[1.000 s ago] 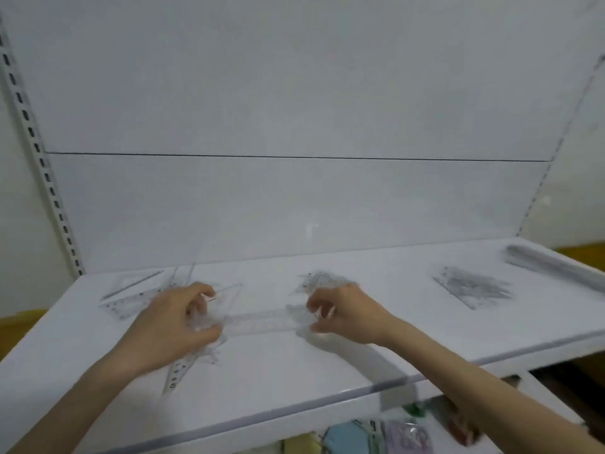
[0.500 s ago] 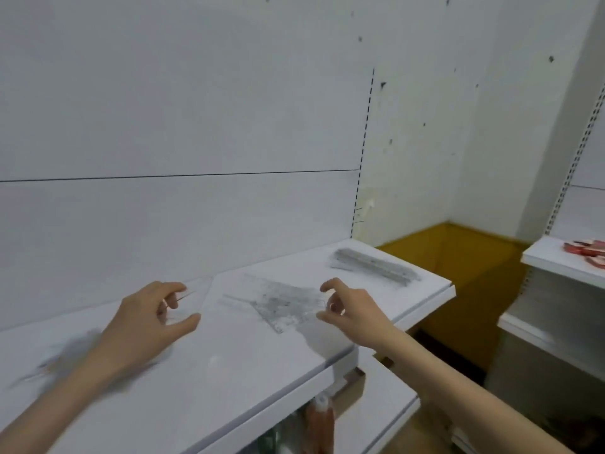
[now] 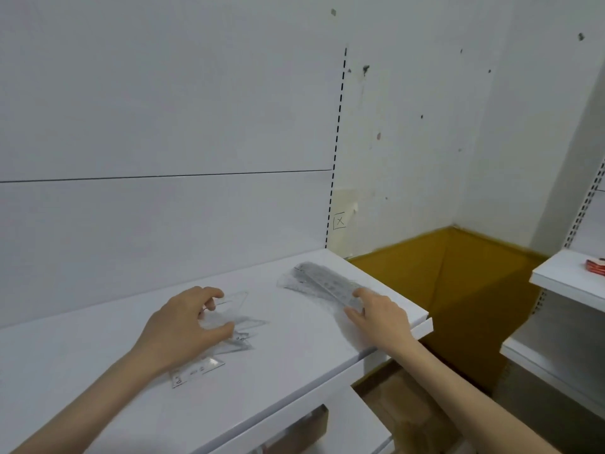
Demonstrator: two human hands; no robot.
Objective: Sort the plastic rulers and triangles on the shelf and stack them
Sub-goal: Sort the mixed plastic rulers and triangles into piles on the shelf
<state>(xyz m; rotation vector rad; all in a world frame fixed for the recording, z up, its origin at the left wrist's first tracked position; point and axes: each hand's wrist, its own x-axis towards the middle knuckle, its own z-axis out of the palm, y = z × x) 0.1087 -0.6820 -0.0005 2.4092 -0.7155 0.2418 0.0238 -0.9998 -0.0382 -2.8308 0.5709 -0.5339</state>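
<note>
On the white shelf (image 3: 294,365), my left hand (image 3: 183,326) curls its thumb and fingers round a loose pile of clear plastic triangles (image 3: 244,317). A short clear ruler (image 3: 196,371) lies flat beside my left wrist. Towards the shelf's right end lies a stack of clear rulers (image 3: 322,281), angled to the back left. My right hand (image 3: 381,317) pinches the near end of that stack between thumb and index finger. How many pieces each pile holds is hard to tell through the transparent plastic.
The shelf ends just right of my right hand at its corner (image 3: 425,321), with yellow floor (image 3: 458,290) below. A lower shelf (image 3: 347,417) juts out underneath. Another white shelf unit (image 3: 563,280) with a red item (image 3: 594,266) stands at the far right.
The view has swung to the shelf's right end. My left hand has closed on the triangle pile. My right hand has moved from the triangles to the ruler stack and taken its near end.
</note>
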